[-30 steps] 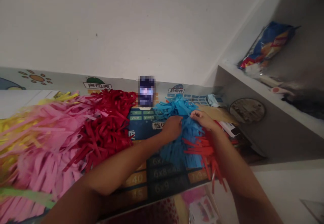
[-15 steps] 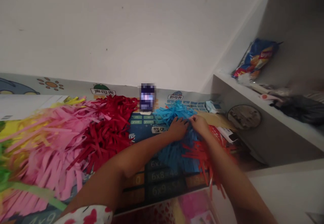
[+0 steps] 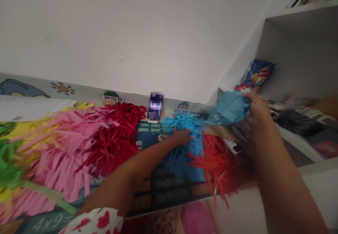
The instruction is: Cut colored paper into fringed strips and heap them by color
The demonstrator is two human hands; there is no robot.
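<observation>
Light blue and thin, a crumpled sheet point(image 3: 229, 108) is raised above the far right part of the table, and the right hand point(image 3: 257, 107) grips it at its right edge, with thumb and fingers closed together. Whether this sheet is of paper or of plastic, I cannot tell. The left hand point(image 3: 182, 137) lies lower, on the bright blue bundle of fringed strips point(image 3: 196, 153), and its fingers are spread a little over the strips. I cannot tell if these fingers pinch some strips or only press on them.

This blue bundle is on the dark blue table cover printed with multiplication figures point(image 3: 170, 195), at the middle right. Just beside it, on the right, there is an orange-red bundle of fringed strips point(image 3: 218, 156), which partly overlaps it. To the left of the left forearm lie a dark red heap of curled strips point(image 3: 112, 146), a pink heap of long strips point(image 3: 67, 139), and, at the far left, some yellow strips point(image 3: 10, 128) and green strips point(image 3: 9, 167). A dark, upright rectangular device with a pixelated screen point(image 3: 155, 106) stands near the white wall point(image 3: 158, 43), behind the bundles. On the grey shelf point(image 3: 298, 40) at the right rests a blue snack bag point(image 3: 257, 73).
</observation>
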